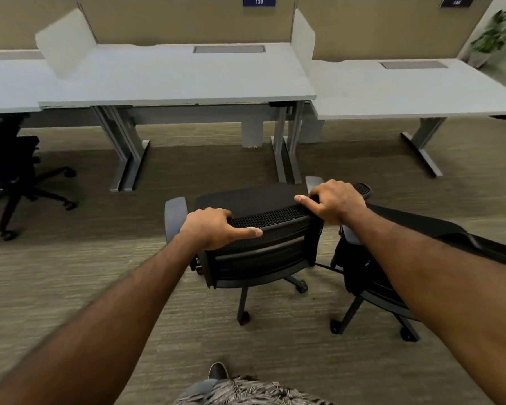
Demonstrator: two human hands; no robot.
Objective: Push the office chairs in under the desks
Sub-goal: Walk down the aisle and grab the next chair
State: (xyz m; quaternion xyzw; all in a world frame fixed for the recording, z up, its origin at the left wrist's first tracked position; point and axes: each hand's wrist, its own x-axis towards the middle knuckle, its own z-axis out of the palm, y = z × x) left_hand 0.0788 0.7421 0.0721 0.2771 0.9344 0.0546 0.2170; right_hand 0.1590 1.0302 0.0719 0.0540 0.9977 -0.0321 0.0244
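We see a black chair (pixel 260 229) with a perforated mesh back and grey armrests (pixel 174 217). The tabletop (pixel 187 77) is pale grey-white, the partition (pixel 187 21) tan, its number tag (pixel 259 1) dark blue, the carpet (pixel 70 273) streaked olive-brown.

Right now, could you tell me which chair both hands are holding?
The middle chair, facing desk 130; both hands grip its backrest top, unlike the chairs at left and right.

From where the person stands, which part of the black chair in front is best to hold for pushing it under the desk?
The top edge of the mesh backrest, taken from behind. The chair's back faces the person and its seat faces the desk, so a push there should roll it straight in. The left hand and right hand already grip that edge near its two ends, which probably helps steering.
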